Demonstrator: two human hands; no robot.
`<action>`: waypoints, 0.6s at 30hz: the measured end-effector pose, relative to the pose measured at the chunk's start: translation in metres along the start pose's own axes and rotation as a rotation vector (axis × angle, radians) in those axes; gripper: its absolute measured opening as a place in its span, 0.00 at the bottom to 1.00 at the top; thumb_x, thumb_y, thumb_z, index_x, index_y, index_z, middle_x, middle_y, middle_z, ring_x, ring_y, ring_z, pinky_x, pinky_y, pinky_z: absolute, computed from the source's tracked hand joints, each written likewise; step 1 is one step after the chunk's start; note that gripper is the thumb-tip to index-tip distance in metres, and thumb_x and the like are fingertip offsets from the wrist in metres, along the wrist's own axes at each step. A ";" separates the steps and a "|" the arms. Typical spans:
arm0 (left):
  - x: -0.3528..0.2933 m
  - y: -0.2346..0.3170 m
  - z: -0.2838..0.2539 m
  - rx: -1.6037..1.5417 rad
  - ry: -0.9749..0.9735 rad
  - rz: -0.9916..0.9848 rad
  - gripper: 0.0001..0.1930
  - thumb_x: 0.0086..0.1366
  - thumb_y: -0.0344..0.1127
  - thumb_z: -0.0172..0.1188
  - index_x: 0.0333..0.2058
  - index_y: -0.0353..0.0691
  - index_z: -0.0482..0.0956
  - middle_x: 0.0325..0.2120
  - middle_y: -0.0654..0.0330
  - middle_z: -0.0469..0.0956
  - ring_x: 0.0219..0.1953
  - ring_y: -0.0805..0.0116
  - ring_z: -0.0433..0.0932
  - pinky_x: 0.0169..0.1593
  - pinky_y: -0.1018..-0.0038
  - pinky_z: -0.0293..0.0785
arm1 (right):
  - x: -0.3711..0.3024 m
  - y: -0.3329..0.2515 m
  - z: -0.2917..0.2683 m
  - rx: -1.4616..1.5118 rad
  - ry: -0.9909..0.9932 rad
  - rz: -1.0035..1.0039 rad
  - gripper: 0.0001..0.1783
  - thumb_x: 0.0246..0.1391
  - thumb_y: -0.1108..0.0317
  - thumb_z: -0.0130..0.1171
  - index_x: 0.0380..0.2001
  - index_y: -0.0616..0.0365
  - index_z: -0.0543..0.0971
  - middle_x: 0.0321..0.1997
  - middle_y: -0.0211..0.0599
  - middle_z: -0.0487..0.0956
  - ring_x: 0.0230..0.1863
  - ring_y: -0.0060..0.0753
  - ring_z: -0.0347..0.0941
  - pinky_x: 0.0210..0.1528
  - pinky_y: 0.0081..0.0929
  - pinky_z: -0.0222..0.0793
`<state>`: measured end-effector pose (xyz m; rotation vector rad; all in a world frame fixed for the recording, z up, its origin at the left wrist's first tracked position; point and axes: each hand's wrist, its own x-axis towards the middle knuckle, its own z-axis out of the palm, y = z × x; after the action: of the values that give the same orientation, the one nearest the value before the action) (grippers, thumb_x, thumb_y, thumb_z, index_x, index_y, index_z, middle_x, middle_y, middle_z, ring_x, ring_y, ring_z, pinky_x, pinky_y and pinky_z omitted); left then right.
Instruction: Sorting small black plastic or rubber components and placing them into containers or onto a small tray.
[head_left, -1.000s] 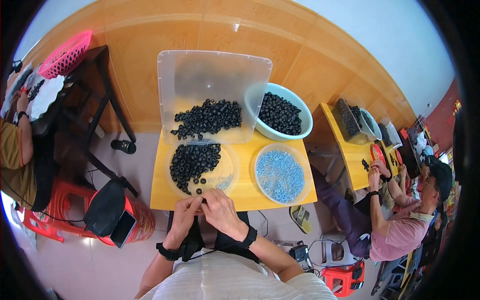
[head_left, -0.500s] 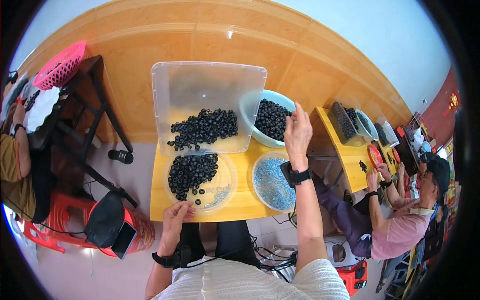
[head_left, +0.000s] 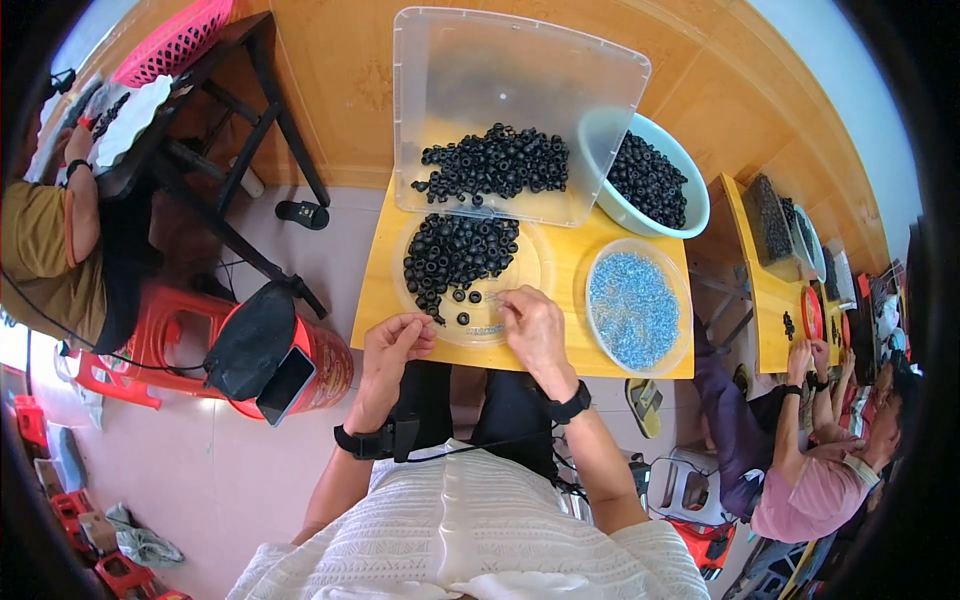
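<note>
My left hand [head_left: 391, 350] is at the near left rim of a shallow round clear tray [head_left: 543, 262], thumb and fingers pinched together. Whatever they may hold is too small to make out. Over the tray's right side, my right hand [head_left: 535, 330] points its closed fingertips down beside some small clear bluish pieces [head_left: 484, 330]. Its grip is hidden too. Small round black parts with holes [head_left: 455, 255] are heaped on the tray's left, with a few loose ones [head_left: 462, 318] between my hands.
Behind the tray, a tilted clear box [head_left: 520, 70] holds more black parts. A pale blue bowl [head_left: 697, 205] of them stands to its right. A round tub [head_left: 688, 330] contains tiny blue pieces. Co-workers sit left and right; a red stool [head_left: 165, 325] is at left.
My right hand has come from beside the pale blue bowl down to the round tray. My left hand stays pinched by the tray's near rim. The whole view has shifted.
</note>
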<state>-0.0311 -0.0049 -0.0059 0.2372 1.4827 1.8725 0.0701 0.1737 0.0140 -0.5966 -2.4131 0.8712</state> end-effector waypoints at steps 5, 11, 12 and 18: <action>-0.006 -0.001 -0.001 -0.019 -0.004 0.007 0.10 0.63 0.34 0.50 0.37 0.35 0.76 0.27 0.62 0.76 0.28 0.77 0.74 0.34 0.83 0.72 | 0.010 -0.011 0.019 -0.109 -0.072 -0.136 0.14 0.35 0.80 0.56 0.31 0.61 0.77 0.28 0.41 0.72 0.36 0.44 0.68 0.39 0.33 0.66; -0.006 0.000 0.002 -0.038 -0.022 0.005 0.10 0.62 0.33 0.51 0.38 0.35 0.76 0.27 0.63 0.76 0.28 0.78 0.74 0.34 0.84 0.71 | 0.013 0.001 0.029 -0.196 -0.128 -0.170 0.14 0.36 0.80 0.57 0.32 0.60 0.77 0.30 0.40 0.71 0.37 0.43 0.67 0.39 0.32 0.66; -0.006 0.000 0.002 -0.029 -0.020 0.007 0.10 0.62 0.34 0.51 0.38 0.35 0.76 0.27 0.63 0.76 0.28 0.78 0.74 0.34 0.84 0.71 | 0.013 -0.002 0.026 -0.162 -0.074 -0.196 0.14 0.36 0.80 0.57 0.32 0.60 0.77 0.28 0.39 0.71 0.34 0.39 0.68 0.37 0.30 0.66; -0.004 0.005 0.014 -0.023 -0.085 0.075 0.11 0.58 0.29 0.56 0.41 0.35 0.75 0.28 0.63 0.76 0.31 0.77 0.75 0.37 0.82 0.73 | -0.002 -0.017 0.014 0.838 -0.304 0.321 0.07 0.44 0.78 0.57 0.31 0.61 0.76 0.27 0.27 0.74 0.28 0.16 0.69 0.32 0.14 0.65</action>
<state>-0.0230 0.0032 0.0043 0.3620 1.4119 1.9128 0.0596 0.1543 0.0155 -0.5340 -1.9233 2.0706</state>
